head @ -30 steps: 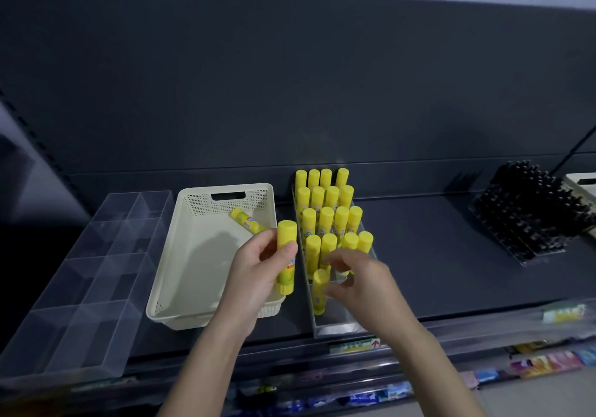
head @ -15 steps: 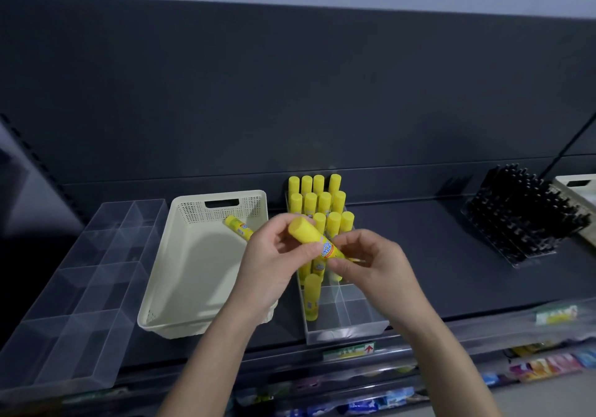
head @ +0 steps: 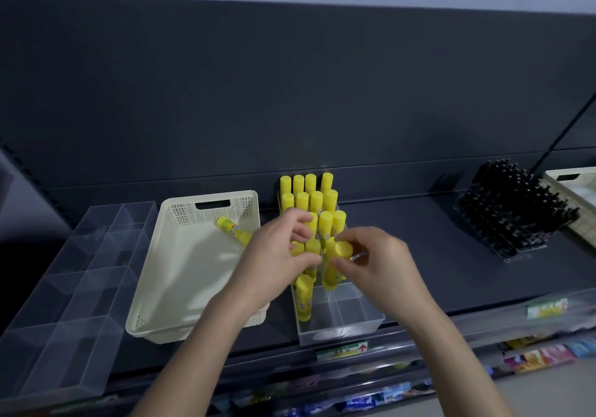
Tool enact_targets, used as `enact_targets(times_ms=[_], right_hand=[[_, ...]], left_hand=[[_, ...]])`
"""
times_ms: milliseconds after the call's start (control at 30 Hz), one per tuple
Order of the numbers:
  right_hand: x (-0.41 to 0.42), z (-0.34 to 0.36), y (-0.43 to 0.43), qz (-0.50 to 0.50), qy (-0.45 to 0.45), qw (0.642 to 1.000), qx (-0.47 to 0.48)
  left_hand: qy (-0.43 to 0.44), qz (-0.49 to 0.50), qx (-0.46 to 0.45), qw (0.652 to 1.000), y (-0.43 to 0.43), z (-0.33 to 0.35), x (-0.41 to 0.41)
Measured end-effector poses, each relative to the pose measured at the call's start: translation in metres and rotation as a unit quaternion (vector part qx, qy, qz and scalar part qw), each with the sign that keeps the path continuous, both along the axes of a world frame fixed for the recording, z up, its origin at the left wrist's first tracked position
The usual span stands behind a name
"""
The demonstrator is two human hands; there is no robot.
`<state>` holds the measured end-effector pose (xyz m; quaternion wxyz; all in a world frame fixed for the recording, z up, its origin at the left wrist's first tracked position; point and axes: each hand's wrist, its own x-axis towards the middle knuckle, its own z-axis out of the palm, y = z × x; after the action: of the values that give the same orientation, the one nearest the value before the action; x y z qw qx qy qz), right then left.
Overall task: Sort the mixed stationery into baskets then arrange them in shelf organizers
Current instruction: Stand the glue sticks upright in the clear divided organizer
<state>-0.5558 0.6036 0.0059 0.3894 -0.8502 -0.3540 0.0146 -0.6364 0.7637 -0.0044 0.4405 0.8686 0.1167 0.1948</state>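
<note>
R hand [head: 380, 265], just right of frame centre, pinches the held glue stick [head: 335, 270] near its cap, thumb & fingertips curled round it. Stick's long axis is near upright, cap toward the camera, base pointing down into the clear organizer [head: 342, 333]. Base sits at the front edge of the standing glue sticks [head: 309, 197], which fill the organizer's back rows toward upper centre. Open cells lie just below the hands, toward bottom of frame; one stick stands alone at front left of these.

L hand [head: 274, 262] is left of centre, fingers curled against the standing sticks. Can't tell if it grips one or just steadies them.

Judgement: the move is a short straight drop. Target cell is directly under R hand, so R is the nearer hand & no turn of the stick is needed. Risk: base catching a divider or knocking a neighbour.

One loose glue stick [head: 233, 229] lies slantwise in the cream basket [head: 180, 287], centre left. It's left of L hand, so L is nearer for that pick.
</note>
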Motion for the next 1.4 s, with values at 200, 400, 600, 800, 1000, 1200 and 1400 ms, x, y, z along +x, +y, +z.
enact_targets(times_ms=[200,400,600,800,1000,1200,1400], right_hand=[[0.002,-0.009,0.012,0.056,0.035,0.997,-0.033],[0.01,-0.016,0.014,0.104,0.035,0.986,-0.125],[0.008,-0.034,0.022,0.143,0.036,0.97,-0.194],[0.017,-0.024,0.02,0.138,0.067,0.966,-0.206],[0.023,0.0,0.033,0.093,0.057,0.991,-0.074],[0.023,0.009,0.071,0.08,0.083,0.993,-0.011],[0.022,0.001,0.108,0.077,0.11,0.991,0.001]], left_hand=[[0.003,0.069,-0.023,0.997,0.027,-0.013,-0.013],[0.032,0.094,-0.037,0.994,0.043,-0.03,-0.021],[0.052,0.097,-0.044,0.993,0.048,-0.043,-0.019],[0.054,0.092,-0.045,0.993,0.052,-0.047,-0.019],[0.071,0.118,-0.025,0.99,0.074,-0.05,-0.024],[0.195,0.146,0.053,0.968,0.128,-0.069,-0.01],[0.266,0.019,0.317,0.91,0.162,-0.09,0.024]])
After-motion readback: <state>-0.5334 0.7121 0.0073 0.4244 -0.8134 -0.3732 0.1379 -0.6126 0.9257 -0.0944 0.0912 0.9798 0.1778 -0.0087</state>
